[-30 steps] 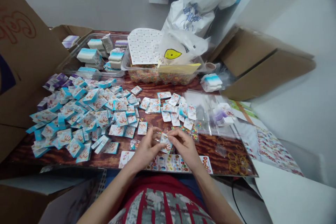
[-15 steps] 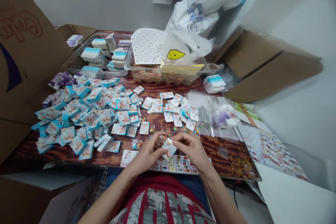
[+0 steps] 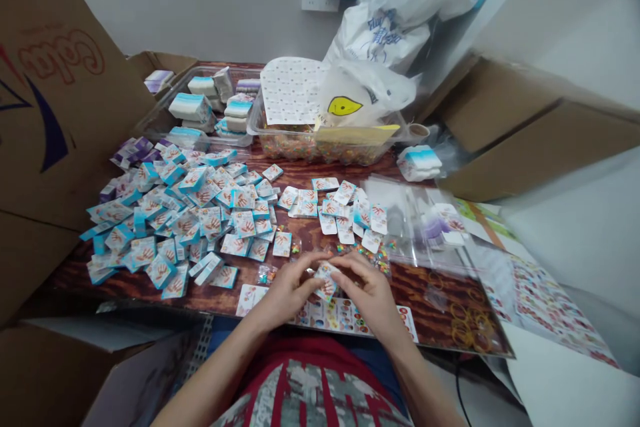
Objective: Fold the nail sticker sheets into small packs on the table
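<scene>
A small white printed box [image 3: 327,282] with a hand picture is held between my two hands, above the table's front edge. My left hand [image 3: 294,285] grips its left side with thumb and fingers. On the opposite side, my right hand [image 3: 364,284] has its thumb on the box, the fingers curled behind it. Under both hands lies a sticker sheet [image 3: 345,321] with rows of small pictures. Little clear bags of coloured beads [image 3: 267,273] are beside and behind my hands. Flat white-and-blue packs [image 3: 345,213] lie loosely beyond them.
A large pile of small blue-and-white boxes [image 3: 175,213] covers the table's left. Behind stand a clear tub of coloured beads [image 3: 285,145] and a tray of bundled cards [image 3: 190,107]. Yellow rubber bands [image 3: 470,327] lie at the right corner. Cardboard cartons [image 3: 65,113] flank the table.
The camera view has shifted slightly, so the scene sits further right. My fingers have closed in around the small box, which is turned a little more upright.
</scene>
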Tool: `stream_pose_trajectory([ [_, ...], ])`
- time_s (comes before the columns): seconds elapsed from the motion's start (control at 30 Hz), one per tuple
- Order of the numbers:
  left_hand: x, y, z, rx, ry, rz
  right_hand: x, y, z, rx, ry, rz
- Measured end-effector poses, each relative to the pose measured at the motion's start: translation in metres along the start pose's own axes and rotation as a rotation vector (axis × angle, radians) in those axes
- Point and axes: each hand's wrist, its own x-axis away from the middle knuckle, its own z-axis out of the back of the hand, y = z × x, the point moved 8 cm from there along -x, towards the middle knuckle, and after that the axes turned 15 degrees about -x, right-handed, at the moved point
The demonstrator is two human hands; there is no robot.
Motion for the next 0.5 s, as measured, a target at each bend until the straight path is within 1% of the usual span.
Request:
stream_pose_trajectory([
  [0.03, 0.0, 0.001, 0.001, -0.026, -0.006, -0.013, 0.002, 0.002, 0.0, -0.003, 0.028, 0.012],
  [0.1, 0.001, 0.0, 0.001, -0.051, -0.032, -0.019, 0.005, 0.009, -0.003, -0.013, 0.035, 0.017],
  [0.2, 0.006, -0.008, -0.002, -0.076, -0.06, 0.014, 0.008, 0.023, -0.01, -0.041, -0.021, -0.033],
  [0.27, 0.01, -0.01, 0.002, -0.123, -0.028, 0.033, 0.01, 0.032, -0.012, -0.08, -0.035, -0.092],
  [0.33, 0.014, -0.007, 0.017, -0.193, 0.084, 0.025, 0.01, 0.041, -0.013, -0.137, -0.015, -0.17],
  [0.37, 0.017, -0.003, 0.03, -0.232, 0.17, 0.016, 0.01, 0.044, -0.012, -0.163, 0.007, -0.204],
  [0.43, 0.027, 0.006, 0.066, -0.323, 0.399, -0.007, 0.01, 0.048, -0.009, -0.196, 0.063, -0.236],
  [0.5, 0.042, 0.014, 0.109, -0.465, 0.669, -0.024, 0.008, 0.048, -0.006, -0.197, 0.101, -0.223],
])
